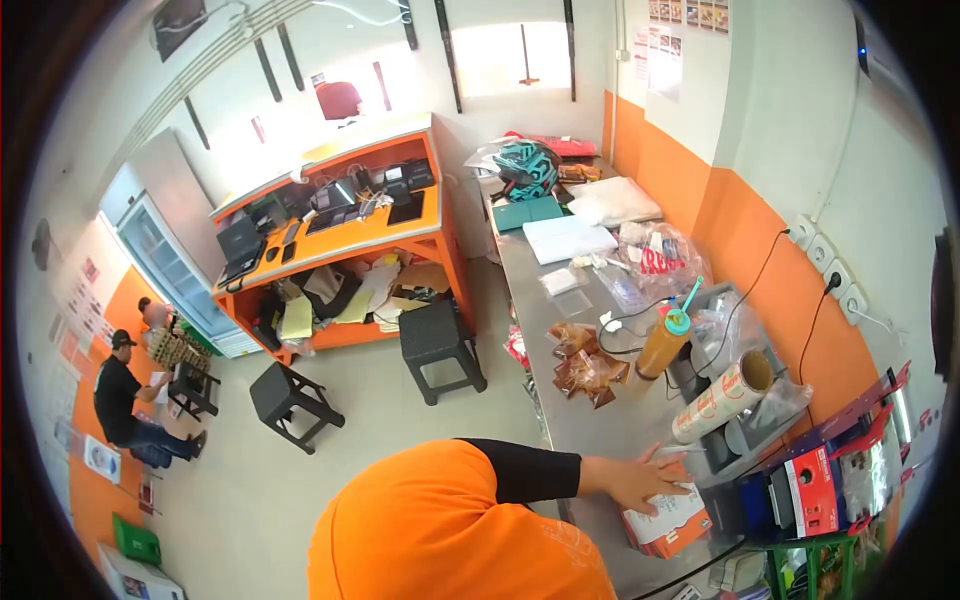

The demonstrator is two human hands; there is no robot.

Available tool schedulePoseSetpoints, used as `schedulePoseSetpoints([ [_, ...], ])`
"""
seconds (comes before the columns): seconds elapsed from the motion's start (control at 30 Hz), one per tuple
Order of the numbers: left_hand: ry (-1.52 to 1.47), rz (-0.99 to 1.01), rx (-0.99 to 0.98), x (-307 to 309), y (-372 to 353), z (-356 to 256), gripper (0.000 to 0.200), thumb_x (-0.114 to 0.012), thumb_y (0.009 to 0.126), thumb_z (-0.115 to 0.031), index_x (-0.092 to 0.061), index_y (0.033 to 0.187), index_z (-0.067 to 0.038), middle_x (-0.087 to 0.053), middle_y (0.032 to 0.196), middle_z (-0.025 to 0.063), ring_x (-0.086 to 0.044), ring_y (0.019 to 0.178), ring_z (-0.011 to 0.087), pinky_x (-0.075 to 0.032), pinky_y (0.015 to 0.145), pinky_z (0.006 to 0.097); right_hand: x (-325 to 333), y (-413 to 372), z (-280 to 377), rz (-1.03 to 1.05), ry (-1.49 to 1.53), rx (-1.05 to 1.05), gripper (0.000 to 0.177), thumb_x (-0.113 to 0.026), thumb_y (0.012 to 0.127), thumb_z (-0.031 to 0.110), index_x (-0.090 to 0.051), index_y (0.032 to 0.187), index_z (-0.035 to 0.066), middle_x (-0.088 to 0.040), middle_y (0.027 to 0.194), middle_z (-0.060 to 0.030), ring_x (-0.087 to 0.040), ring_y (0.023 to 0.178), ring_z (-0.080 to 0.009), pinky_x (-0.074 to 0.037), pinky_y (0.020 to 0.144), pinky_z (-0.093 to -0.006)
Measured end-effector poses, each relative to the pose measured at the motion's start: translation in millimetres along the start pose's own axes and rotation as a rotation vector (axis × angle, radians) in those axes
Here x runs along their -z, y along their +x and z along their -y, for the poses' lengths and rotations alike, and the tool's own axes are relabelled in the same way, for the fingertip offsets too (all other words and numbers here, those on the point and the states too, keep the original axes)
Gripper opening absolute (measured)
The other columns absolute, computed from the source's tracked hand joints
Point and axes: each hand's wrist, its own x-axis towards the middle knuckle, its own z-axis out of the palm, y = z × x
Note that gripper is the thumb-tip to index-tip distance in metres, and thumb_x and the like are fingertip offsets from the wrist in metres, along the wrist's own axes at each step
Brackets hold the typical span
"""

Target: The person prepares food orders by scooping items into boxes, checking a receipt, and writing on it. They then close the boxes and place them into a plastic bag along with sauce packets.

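Note:
My left hand (640,484) reaches out from an orange shirt and a black sleeve at the bottom centre. Its fingers are spread over the top of an orange and white box (682,524) near the right end of the metal table (590,440). Just behind the box leans a large roll of printed film (722,398) beside a grey tray (745,440). An orange-brown bottle with a teal lid (664,342) and crumpled brown wrappers (588,366) are farther back. My right hand does not show.
Bags, papers and a teal patterned helmet (526,170) lie at the table's far end. Cables run from wall sockets (820,250). Black stools (438,345) stand left of the table, near an orange counter (340,335). A person (118,395) sits at far left.

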Motion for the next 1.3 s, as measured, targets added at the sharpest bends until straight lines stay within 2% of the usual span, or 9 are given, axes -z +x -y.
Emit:
schedulePoseSetpoints([
  [0.07,0.011,-0.021,-0.014,-4,-1,-3,0.080,-0.068,0.085,-0.034,-0.035,0.155,-0.017,-0.019,0.166,0.0072,0.000,0.154,0.0395,0.002,0.110,0.0768,-2,4,61,-0.130,0.382,0.328,0.043,-0.059,0.094,0.035,-0.062,0.121,0.002,-0.066,0.106,-0.0208,-0.060,0.097,-0.0382,-0.047,0.082,-0.0436],
  [0.13,0.078,-0.186,-0.187,-31,6,35,0.080,-0.068,0.085,-0.039,-0.036,0.155,-0.019,-0.028,0.162,0.0096,-0.011,0.152,0.0397,-0.005,0.113,0.0706,-10,9,113,0.010,0.972,0.480,0.042,-0.061,0.090,0.007,-0.054,0.131,0.004,-0.062,0.099,-0.0016,-0.049,0.066,-0.0038,-0.039,0.053,-0.0220],
  [0.17,0.137,-0.221,-0.125,-25,-1,25,0.080,-0.067,0.085,-0.044,-0.037,0.155,-0.020,-0.036,0.158,0.0115,-0.020,0.149,0.0399,-0.011,0.115,0.0616,11,2,142,0.191,0.904,0.377,0.041,-0.055,0.089,0.003,-0.053,0.130,-0.001,-0.052,0.129,-0.0062,-0.055,0.082,-0.0098,-0.046,0.069,-0.0234],
  [0.27,0.100,-0.114,-0.026,-10,-1,14,0.078,-0.067,0.086,-0.044,-0.037,0.155,-0.023,-0.030,0.163,0.0052,-0.013,0.152,0.0405,-0.006,0.112,0.0732,-30,45,151,-0.094,0.652,0.783,0.037,-0.057,0.095,0.003,-0.048,0.131,0.001,-0.062,0.114,-0.0088,-0.059,0.095,-0.0140,-0.047,0.078,-0.0287],
  [0.47,0.086,-0.030,0.002,6,1,-1,0.074,-0.067,0.089,-0.041,-0.037,0.155,-0.023,-0.022,0.166,-0.0011,0.002,0.154,0.0377,-0.001,0.113,0.0745,-49,47,167,0.122,0.738,0.410,0.033,-0.060,0.094,0.005,-0.044,0.123,0.004,-0.062,0.078,-0.0051,-0.056,0.074,-0.0132,-0.044,0.070,-0.0294],
  [0.93,0.119,0.060,0.062,13,-2,-6,0.073,-0.061,0.094,-0.043,-0.031,0.158,-0.025,-0.018,0.167,0.0006,0.002,0.155,0.0366,0.001,0.111,0.0770,-45,40,208,-0.106,0.106,0.012,0.062,-0.082,0.077,0.034,-0.047,0.119,0.004,-0.068,0.106,-0.0258,-0.065,0.099,-0.0456,-0.051,0.083,-0.0526],
  [1.13,0.075,-0.032,0.002,5,-5,5,0.069,-0.060,0.095,-0.042,-0.035,0.156,-0.022,-0.019,0.166,0.0004,0.002,0.155,0.0346,0.000,0.113,0.0745,-53,34,63,-0.168,0.049,-0.075,0.065,-0.086,0.074,0.025,-0.051,0.121,-0.001,-0.064,0.116,-0.0257,-0.062,0.108,-0.0419,-0.049,0.090,-0.0460],
  [1.2,0.018,-0.196,-0.082,12,-20,32,0.061,-0.059,0.096,-0.037,-0.042,0.151,-0.018,-0.029,0.161,0.0040,-0.006,0.154,0.0339,-0.005,0.117,0.0686,-58,29,25,-0.026,0.271,-0.092,0.043,-0.081,0.081,0.023,-0.054,0.106,-0.001,-0.060,0.083,-0.0124,-0.055,0.072,-0.0247,-0.047,0.070,-0.0377],
  [1.3,-0.059,-0.448,-0.041,52,-60,91,0.052,-0.062,0.093,-0.025,-0.051,0.142,-0.013,-0.047,0.148,0.0108,-0.031,0.145,0.0347,-0.023,0.117,0.0572,-38,-11,31,0.164,0.046,-0.037,0.049,-0.057,0.096,0.043,-0.060,0.122,0.001,-0.066,0.102,-0.0184,-0.063,0.093,-0.0344,-0.049,0.081,-0.0412],
])
